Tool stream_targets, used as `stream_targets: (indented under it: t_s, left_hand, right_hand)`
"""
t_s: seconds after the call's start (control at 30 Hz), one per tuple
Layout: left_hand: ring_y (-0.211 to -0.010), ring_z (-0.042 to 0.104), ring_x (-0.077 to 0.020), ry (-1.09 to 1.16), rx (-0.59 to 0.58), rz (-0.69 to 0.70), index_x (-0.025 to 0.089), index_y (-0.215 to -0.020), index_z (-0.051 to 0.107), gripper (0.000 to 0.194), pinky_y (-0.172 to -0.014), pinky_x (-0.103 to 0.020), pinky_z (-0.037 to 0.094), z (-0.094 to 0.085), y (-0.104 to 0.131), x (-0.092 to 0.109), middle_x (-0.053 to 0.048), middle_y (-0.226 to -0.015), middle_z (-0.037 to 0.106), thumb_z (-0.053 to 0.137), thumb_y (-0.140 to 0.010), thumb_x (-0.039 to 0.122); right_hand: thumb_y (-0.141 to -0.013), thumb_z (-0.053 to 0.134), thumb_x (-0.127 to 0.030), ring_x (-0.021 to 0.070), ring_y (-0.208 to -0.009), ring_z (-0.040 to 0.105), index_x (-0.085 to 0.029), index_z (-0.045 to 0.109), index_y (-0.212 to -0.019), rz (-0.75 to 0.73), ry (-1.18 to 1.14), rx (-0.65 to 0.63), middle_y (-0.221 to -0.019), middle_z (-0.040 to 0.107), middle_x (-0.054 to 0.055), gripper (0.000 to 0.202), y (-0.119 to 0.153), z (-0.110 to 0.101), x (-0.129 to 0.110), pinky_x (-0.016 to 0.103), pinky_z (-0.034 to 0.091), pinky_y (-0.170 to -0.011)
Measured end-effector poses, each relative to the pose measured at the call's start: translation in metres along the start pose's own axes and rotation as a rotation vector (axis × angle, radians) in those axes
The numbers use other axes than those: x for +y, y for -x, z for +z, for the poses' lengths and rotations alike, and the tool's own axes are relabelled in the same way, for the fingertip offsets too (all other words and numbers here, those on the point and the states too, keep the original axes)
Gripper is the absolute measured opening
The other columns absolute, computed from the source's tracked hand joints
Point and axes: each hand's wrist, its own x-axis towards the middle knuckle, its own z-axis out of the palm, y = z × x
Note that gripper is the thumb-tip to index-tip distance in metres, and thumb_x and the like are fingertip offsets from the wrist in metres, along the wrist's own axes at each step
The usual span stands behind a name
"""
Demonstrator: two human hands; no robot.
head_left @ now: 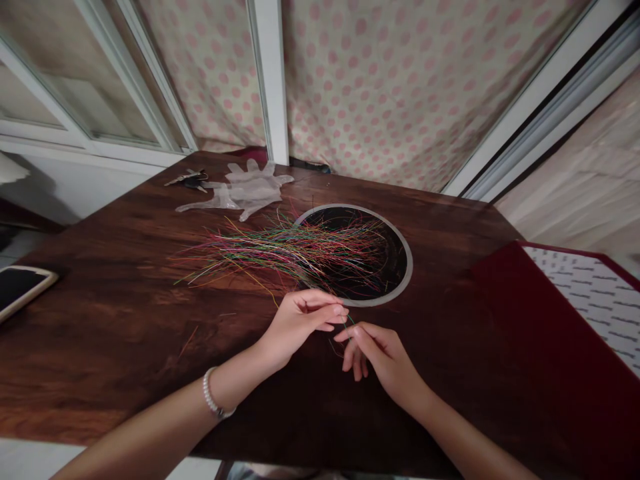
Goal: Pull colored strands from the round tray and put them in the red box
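Observation:
A thin green strand (351, 320), perhaps a wire, runs between my two hands. My left hand (307, 319) pinches it with thumb and forefinger and wears a beaded bracelet at the wrist. My right hand (377, 350) closes thumb and forefinger on the strand just to the right and nearer me, its other fingers curled below. Beyond the hands lies a loose bundle of many-coloured thin strands (270, 245). Its right part rests over a round black disc with a pale rim (409, 263). Whether the strands are wire or thread I cannot tell.
Clear plastic gloves (253, 189) and a bunch of keys (193, 179) lie at the back left of the wooden table (125, 267). A phone (23, 287) sits at the left edge. At right is an open dark red folder or box (520, 333). A few stray strands (189, 340) lie left.

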Motion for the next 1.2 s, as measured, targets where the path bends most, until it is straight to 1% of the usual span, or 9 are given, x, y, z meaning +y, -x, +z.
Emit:
stream_targets:
  t_s: [0.13, 0.23, 0.43, 0.53, 0.77, 0.9, 1.0, 1.1, 1.2]
  left_hand:
    - [-0.073, 0.068, -0.0134, 0.019, -0.013, -0.005, 0.017, -0.081, 0.069, 0.014, -0.058, -0.016, 0.052, 0.0002, -0.0001, -0.0007, -0.003, -0.08, 0.073, 0.071, -0.071, 0.026]
    - [-0.072, 0.068, -0.0124, 0.033, -0.043, -0.012, 0.017, -0.08, 0.068, 0.012, -0.058, -0.016, 0.052, 0.0002, 0.0003, -0.0011, -0.003, -0.079, 0.073, 0.071, -0.072, 0.026]
    - [-0.067, 0.067, -0.0106, 0.052, -0.112, -0.02, 0.016, -0.081, 0.067, 0.013, -0.057, -0.016, 0.051, -0.0007, 0.0016, -0.0004, -0.004, -0.08, 0.073, 0.068, -0.075, 0.027]
    - [-0.069, 0.067, -0.011, 0.077, -0.133, -0.041, 0.015, -0.082, 0.067, 0.014, -0.058, -0.016, 0.051, -0.0015, 0.0021, 0.0007, -0.005, -0.083, 0.073, 0.067, -0.076, 0.028]
    - [-0.076, 0.069, -0.0145, 0.06, -0.157, -0.062, 0.015, -0.082, 0.067, 0.016, -0.059, -0.017, 0.051, -0.0025, 0.0015, 0.0019, -0.007, -0.088, 0.073, 0.066, -0.077, 0.03]
    - [-0.077, 0.069, -0.0153, 0.025, -0.131, -0.057, 0.015, -0.082, 0.067, 0.016, -0.058, -0.017, 0.051, -0.0012, 0.0031, 0.0006, -0.008, -0.088, 0.073, 0.067, -0.076, 0.03]
    - [-0.076, 0.069, -0.0156, 0.028, -0.113, -0.062, 0.016, -0.083, 0.068, 0.017, -0.055, -0.015, 0.049, 0.0002, 0.0039, -0.0012, -0.007, -0.088, 0.073, 0.067, -0.076, 0.031]
    - [-0.077, 0.069, -0.0137, 0.072, -0.051, -0.067, 0.016, -0.085, 0.068, 0.017, -0.056, -0.014, 0.049, -0.0007, 0.0017, -0.0016, -0.006, -0.089, 0.073, 0.068, -0.075, 0.03]
    - [-0.078, 0.068, -0.0113, 0.177, 0.063, -0.064, 0.016, -0.084, 0.068, 0.015, -0.06, -0.012, 0.048, -0.0055, -0.0034, 0.001, -0.006, -0.09, 0.073, 0.068, -0.075, 0.027]
  right_hand:
    - [-0.09, 0.04, -0.048, 0.0057, -0.038, 0.04, -0.011, 0.064, -0.085, 0.036, -0.106, -0.05, -0.047, 0.049, -0.004, 0.045, -0.0023, -0.0021, -0.0005, 0.02, 0.029, -0.042]
    - [-0.092, 0.038, -0.046, 0.0048, -0.039, 0.032, -0.011, 0.064, -0.084, 0.063, -0.196, -0.085, -0.044, 0.042, -0.006, 0.044, -0.0024, -0.0025, -0.0007, 0.021, 0.022, -0.044]
    - [-0.092, 0.043, -0.04, 0.005, -0.042, 0.025, -0.012, 0.062, -0.085, 0.137, -0.497, -0.225, -0.044, 0.035, -0.008, 0.034, -0.0019, -0.0037, -0.0009, 0.022, 0.022, -0.049]
    - [-0.091, 0.048, -0.038, 0.0039, -0.041, 0.018, -0.013, 0.061, -0.083, 0.175, -0.568, -0.27, -0.043, 0.029, -0.01, 0.029, -0.0014, -0.0055, -0.002, 0.021, 0.019, -0.046]
    - [-0.088, 0.052, -0.037, 0.0024, -0.039, 0.011, -0.01, 0.061, -0.077, 0.232, -0.541, -0.236, -0.043, 0.02, -0.012, 0.03, -0.0012, -0.0073, -0.0044, 0.02, 0.011, -0.042]
    - [-0.087, 0.052, -0.041, 0.0025, -0.038, 0.013, -0.012, 0.055, -0.068, 0.205, -0.4, -0.144, -0.041, 0.022, -0.012, 0.034, -0.0009, -0.0048, -0.004, 0.02, 0.009, -0.04]
    - [-0.087, 0.05, -0.044, 0.0027, -0.037, 0.013, -0.014, 0.051, -0.066, 0.167, -0.292, -0.087, -0.039, 0.023, -0.012, 0.036, -0.0009, -0.0031, -0.0033, 0.019, 0.01, -0.038]
    - [-0.088, 0.046, -0.046, 0.0034, -0.038, 0.014, -0.015, 0.051, -0.072, 0.135, -0.208, -0.083, -0.042, 0.023, -0.012, 0.035, -0.0011, -0.0039, -0.0027, 0.018, 0.013, -0.038]
    - [-0.089, 0.043, -0.045, 0.0044, -0.039, 0.016, -0.016, 0.053, -0.087, 0.092, -0.079, -0.06, -0.048, 0.023, -0.011, 0.031, -0.0007, -0.0074, -0.0029, 0.018, 0.015, -0.038]
